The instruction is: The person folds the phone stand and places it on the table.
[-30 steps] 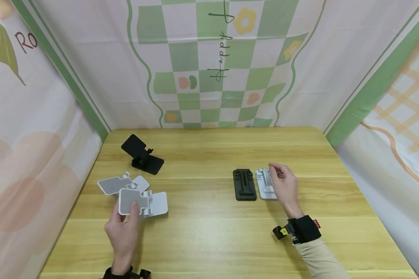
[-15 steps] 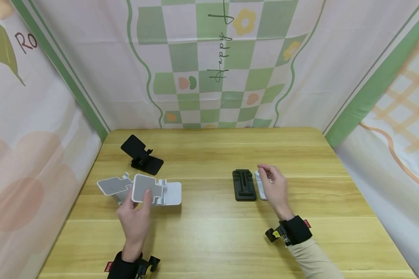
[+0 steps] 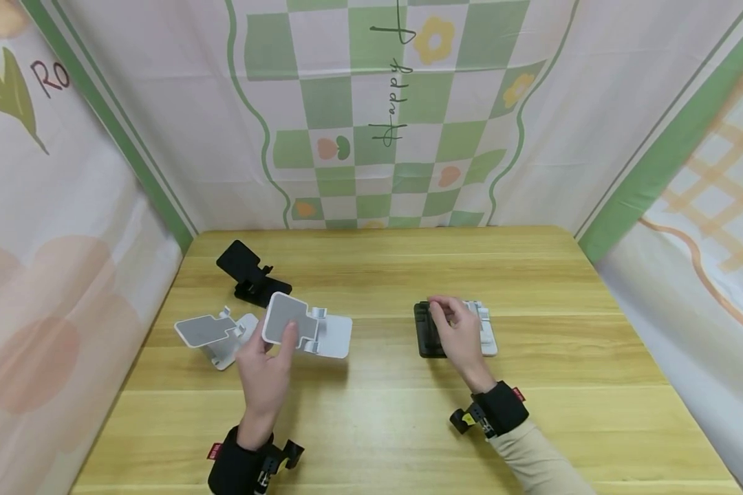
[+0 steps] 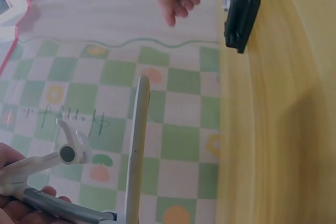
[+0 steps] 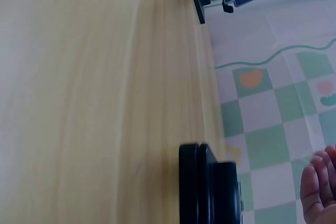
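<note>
My left hand [image 3: 263,385] pinches an unfolded white phone stand [image 3: 336,337] with a grey pad, thumb on the pad, held above the table. From the side, in the left wrist view, the same stand [image 4: 137,150] shows its hinge and arms. My right hand [image 3: 461,340] hovers over a folded black phone stand [image 3: 427,340], its fingers loosely curled around nothing. That black stand [image 5: 212,198] lies flat in the right wrist view, apart from the fingers [image 5: 311,182]. Beside it, a folded white phone stand [image 3: 488,333] is partly hidden by the right hand.
On the wooden table [image 3: 378,426], a second unfolded white phone stand [image 3: 201,331] stands left of the left hand. Behind it is an unfolded black phone stand [image 3: 240,262]. A patterned cloth [image 3: 210,137] hangs along the table's back edge.
My left hand has carried the white phone stand right and slightly away from me, clear of the other white one. My right hand has shifted left from the folded white stand to over the black one.
</note>
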Demonstrator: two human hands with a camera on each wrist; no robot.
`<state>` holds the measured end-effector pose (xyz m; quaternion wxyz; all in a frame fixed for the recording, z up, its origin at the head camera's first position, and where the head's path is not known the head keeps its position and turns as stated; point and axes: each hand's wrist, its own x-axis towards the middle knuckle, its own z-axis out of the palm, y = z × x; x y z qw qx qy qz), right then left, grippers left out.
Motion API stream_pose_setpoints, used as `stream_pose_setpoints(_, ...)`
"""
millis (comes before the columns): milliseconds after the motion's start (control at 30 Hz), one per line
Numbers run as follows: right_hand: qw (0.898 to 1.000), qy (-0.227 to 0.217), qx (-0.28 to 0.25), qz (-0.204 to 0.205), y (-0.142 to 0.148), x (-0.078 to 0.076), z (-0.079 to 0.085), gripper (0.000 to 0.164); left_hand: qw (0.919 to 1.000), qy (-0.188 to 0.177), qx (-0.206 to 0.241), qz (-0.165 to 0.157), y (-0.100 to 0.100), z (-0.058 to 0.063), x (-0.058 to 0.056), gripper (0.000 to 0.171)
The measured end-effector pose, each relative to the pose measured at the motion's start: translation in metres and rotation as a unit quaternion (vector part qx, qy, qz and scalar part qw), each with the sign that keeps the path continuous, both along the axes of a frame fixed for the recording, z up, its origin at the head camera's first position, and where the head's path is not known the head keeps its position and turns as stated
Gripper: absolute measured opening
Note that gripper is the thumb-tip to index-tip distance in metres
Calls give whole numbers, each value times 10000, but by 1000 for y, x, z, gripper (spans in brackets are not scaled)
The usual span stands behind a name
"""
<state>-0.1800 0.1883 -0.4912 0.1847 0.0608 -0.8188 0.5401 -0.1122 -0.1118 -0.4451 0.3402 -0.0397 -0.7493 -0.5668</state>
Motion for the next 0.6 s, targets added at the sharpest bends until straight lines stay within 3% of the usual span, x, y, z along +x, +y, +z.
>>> stream_pose_setpoints(233, 9976, -576, -250, 301, -11, 0, 7, 26, 9993, -13, -117, -356, 7, 7, -6, 40)
stream_pose_setpoints(367, 9952, -584, -480, 620, -15, -2, 3, 30, 9983, -71, -355, -453, 9, 11, -10, 42)
stream_pose_setpoints(500, 9925, -343, -599, 1014, -19, -7, -16, 32, 9965, -21, -557, -620, 11, 13, -13, 40)
stream_pose_setpoints(600, 9896, -415, -655, 1215, -23, -11, -33, 34, 9944, 54, -648, -830, 12, 14, -15, 39)
